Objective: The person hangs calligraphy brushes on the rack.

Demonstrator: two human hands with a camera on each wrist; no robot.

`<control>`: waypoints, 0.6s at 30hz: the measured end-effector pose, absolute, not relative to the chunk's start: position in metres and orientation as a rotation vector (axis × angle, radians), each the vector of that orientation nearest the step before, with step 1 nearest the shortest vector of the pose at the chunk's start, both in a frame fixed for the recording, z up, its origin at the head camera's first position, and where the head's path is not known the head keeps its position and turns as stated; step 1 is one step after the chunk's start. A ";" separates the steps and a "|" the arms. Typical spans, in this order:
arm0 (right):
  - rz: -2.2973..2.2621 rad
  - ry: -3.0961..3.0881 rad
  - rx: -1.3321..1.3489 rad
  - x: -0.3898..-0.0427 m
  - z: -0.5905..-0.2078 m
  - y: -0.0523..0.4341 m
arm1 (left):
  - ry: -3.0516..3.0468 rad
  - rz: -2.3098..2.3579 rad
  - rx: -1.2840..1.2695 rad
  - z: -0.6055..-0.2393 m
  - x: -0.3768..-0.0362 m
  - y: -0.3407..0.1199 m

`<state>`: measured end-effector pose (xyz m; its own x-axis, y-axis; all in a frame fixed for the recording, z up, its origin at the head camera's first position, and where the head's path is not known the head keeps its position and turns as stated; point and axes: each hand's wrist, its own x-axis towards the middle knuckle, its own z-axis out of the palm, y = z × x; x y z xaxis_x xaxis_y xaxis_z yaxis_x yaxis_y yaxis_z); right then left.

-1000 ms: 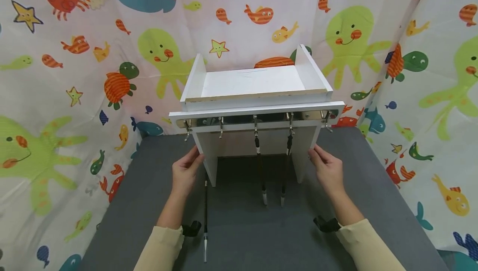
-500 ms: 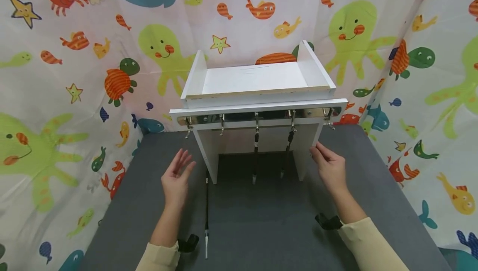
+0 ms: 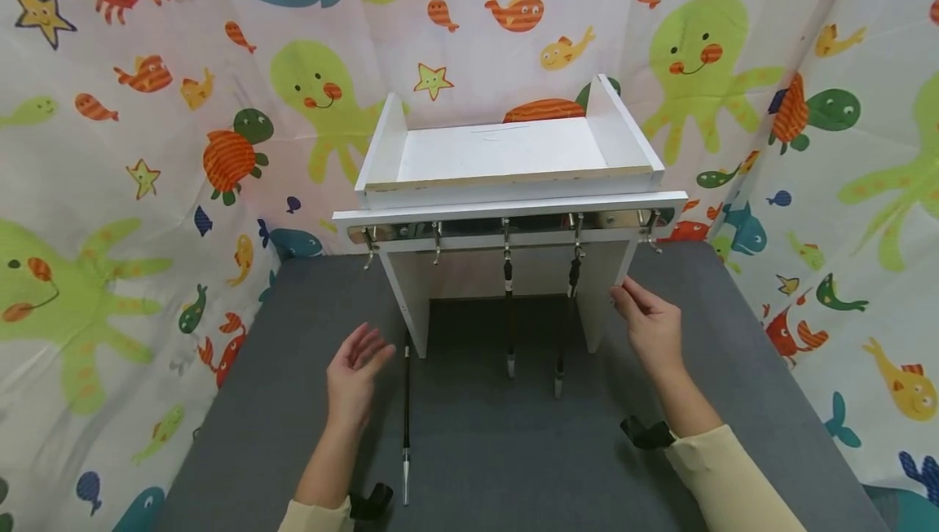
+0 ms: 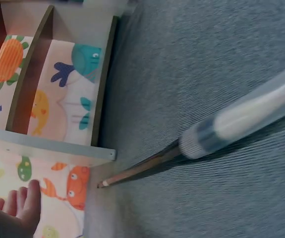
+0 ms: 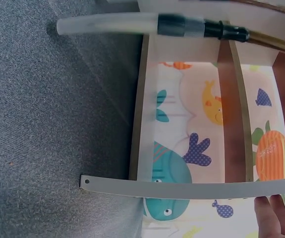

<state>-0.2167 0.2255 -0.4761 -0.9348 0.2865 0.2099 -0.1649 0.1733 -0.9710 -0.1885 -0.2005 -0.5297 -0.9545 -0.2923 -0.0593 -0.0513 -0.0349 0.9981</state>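
A white wooden stand (image 3: pixel 506 159) with a rail of metal hooks (image 3: pixel 437 240) stands on the grey table (image 3: pixel 513 467). Two black brushes (image 3: pixel 508 312) (image 3: pixel 566 322) hang from the hooks. A third brush (image 3: pixel 406 411) lies on the table by the stand's left leg; its clear-capped tip (image 4: pixel 241 121) fills the left wrist view. My left hand (image 3: pixel 354 375) hovers beside it with fingers spread, touching nothing. My right hand (image 3: pixel 644 322) rests its fingertips (image 5: pixel 276 213) on the stand's right side panel (image 3: pixel 609 304). A hanging capped brush (image 5: pixel 132 24) crosses the top of the right wrist view.
Patterned sea-animal curtains (image 3: pixel 147 149) close in the table on the left, back and right. Black wrist straps (image 3: pixel 645 433) (image 3: pixel 369 503) sit at both cuffs. Grey table surface lies in front of the stand.
My left hand has let go of the stand's left panel and drawn back over the table near the lying brush. The right hand stays on the right panel. The hanging brushes sway.
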 end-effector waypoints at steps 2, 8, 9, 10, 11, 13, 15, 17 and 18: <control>1.806 -2.125 -0.118 -0.213 -0.469 0.223 | -2.104 -2.119 0.400 -0.534 -0.186 -0.200; 1.799 -2.144 -0.136 -0.211 -0.464 0.221 | -2.256 -2.081 0.554 -0.549 -0.178 -0.196; 1.805 -2.142 -0.133 -0.211 -0.465 0.221 | -2.269 -2.076 0.567 -0.551 -0.178 -0.195; 1.814 -2.137 -0.128 -0.211 -0.465 0.221 | -2.281 -2.071 0.581 -0.553 -0.177 -0.195; 1.826 -2.131 -0.127 -0.212 -0.466 0.222 | -2.297 -2.062 0.579 -0.555 -0.177 -0.194; 1.846 -2.120 -0.133 -0.213 -0.467 0.223 | -2.322 -2.052 0.581 -0.558 -0.176 -0.192; 1.863 -2.117 -0.147 -0.215 -0.470 0.225 | -2.342 -2.033 0.578 -0.561 -0.175 -0.190; 1.870 -2.113 -0.158 -0.218 -0.475 0.228 | -2.366 -2.006 0.577 -0.564 -0.174 -0.188; 1.868 -2.116 -0.159 -0.220 -0.479 0.230 | -2.374 -1.992 0.583 -0.566 -0.174 -0.187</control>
